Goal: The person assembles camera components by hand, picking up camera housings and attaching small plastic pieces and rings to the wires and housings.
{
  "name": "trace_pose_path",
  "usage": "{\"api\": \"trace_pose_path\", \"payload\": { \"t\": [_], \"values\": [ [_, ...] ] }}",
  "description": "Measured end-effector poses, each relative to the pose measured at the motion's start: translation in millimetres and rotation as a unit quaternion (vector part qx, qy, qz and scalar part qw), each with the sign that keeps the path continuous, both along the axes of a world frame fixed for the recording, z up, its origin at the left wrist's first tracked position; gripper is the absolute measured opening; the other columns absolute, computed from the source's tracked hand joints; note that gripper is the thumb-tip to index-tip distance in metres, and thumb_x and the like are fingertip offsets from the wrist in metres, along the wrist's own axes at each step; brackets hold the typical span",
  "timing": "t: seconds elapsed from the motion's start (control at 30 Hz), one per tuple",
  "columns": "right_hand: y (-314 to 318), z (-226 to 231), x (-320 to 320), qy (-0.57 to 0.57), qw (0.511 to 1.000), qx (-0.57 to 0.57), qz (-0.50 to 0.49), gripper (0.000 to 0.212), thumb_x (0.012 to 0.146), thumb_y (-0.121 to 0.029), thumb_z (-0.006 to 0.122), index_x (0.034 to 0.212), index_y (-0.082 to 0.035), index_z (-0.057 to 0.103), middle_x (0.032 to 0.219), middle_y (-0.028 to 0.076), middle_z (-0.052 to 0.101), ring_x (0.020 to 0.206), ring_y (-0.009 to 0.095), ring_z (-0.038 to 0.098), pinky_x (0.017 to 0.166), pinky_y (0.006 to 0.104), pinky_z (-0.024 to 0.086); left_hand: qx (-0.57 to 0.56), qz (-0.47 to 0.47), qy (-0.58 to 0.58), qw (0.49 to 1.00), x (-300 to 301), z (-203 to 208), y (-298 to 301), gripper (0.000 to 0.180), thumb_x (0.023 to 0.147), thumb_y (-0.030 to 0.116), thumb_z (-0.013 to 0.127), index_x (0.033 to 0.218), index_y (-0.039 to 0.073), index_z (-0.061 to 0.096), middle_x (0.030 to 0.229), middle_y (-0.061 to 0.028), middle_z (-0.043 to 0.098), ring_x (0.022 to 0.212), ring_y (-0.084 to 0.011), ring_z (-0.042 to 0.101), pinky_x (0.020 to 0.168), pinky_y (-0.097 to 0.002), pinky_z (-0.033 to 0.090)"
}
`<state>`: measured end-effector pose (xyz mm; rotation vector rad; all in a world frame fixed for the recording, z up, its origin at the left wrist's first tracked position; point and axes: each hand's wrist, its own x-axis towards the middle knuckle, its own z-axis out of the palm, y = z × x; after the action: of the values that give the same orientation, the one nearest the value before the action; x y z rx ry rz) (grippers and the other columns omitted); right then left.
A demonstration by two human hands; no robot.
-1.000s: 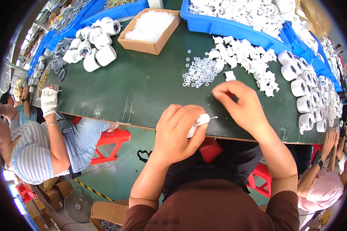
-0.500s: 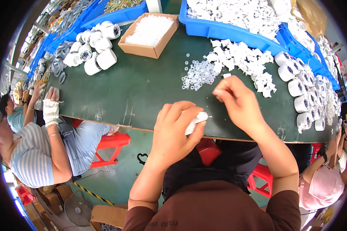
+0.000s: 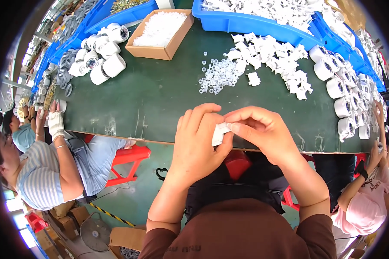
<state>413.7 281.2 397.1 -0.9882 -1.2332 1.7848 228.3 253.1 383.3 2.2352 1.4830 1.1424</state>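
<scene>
White part (image 3: 218, 136) in curled left hand (image 3: 197, 144), near frame centre; touched by right hand (image 3: 266, 131), cannot tell whether pinched.

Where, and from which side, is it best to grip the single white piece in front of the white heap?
Probably grip the white piece by its left and right edges, coming down from the near side. It lies low on the table, with the white heap behind and to its right and the clear rings to its left; the near side looks freest.

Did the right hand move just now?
Yes, the right hand moved away from the clear rings, toward the white part in the left hand.
</scene>
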Motion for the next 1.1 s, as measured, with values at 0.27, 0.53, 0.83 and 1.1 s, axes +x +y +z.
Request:
{"api": "trace_pose_path", "payload": {
  "t": [0.27,0.53,0.83,1.1],
  "values": [
    [2.5,-9.9,-9.7,-0.003,0.999,-0.036,-0.014,0.015,0.095,-0.003,0.067,0.109,0.0,0.065,0.106,0.004,0.067,0.096,0.011,0.063,0.086,0.0278,0.052,0.033,0.035,0.004,0.999,9.8,-8.1,-2.2,0.038,0.071,0.001,0.078,0.103,0.006,0.058,0.11,-0.0123,0.064,0.098,-0.0332,0.061,0.084,-0.0417,0.047],
    [-2.6,-9.4,-8.1,0.051,0.997,-0.053,-0.025,0.013,0.098,-0.004,0.062,0.11,0.0,0.067,0.11,0.007,0.069,0.101,0.012,0.064,0.089,0.0301,0.053,0.086,0.047,-0.041,0.994,8.0,-22.6,-3.5,0.038,0.071,-0.001,0.078,0.103,0.008,0.059,0.102,-0.0104,0.065,0.088,-0.0298,0.058,0.077,-0.0388,0.045],
    [-16.0,-21.8,-20.6,0.003,0.999,0.02,-0.036,0.015,0.103,-0.004,0.055,0.115,0.0,0.063,0.11,0.005,0.068,0.101,0.008,0.062,0.088,0.0272,0.052,0.062,-0.013,-0.03,0.998,-8.9,-13.1,-0.9,0.031,0.07,-0.002,0.078,0.096,0.006,0.062,0.097,-0.0115,0.065,0.088,-0.0307,0.06,0.077,-0.0391,0.047],
    [25.9,2.1,62.9,-0.384,0.79,0.441,-0.183,0.021,0.088,-0.008,0.073,0.109,-0.009,0.069,0.114,0.012,0.068,0.113,0.032,0.061,0.099,0.0429,0.047,0.084,0.255,0.172,0.948,-85.0,-9.3,11.0,0.064,0.087,0.02,0.077,0.145,0.011,0.053,0.159,-0.0175,0.035,0.142,-0.0415,0.034,0.114,-0.0526,0.028]
  ]
}}
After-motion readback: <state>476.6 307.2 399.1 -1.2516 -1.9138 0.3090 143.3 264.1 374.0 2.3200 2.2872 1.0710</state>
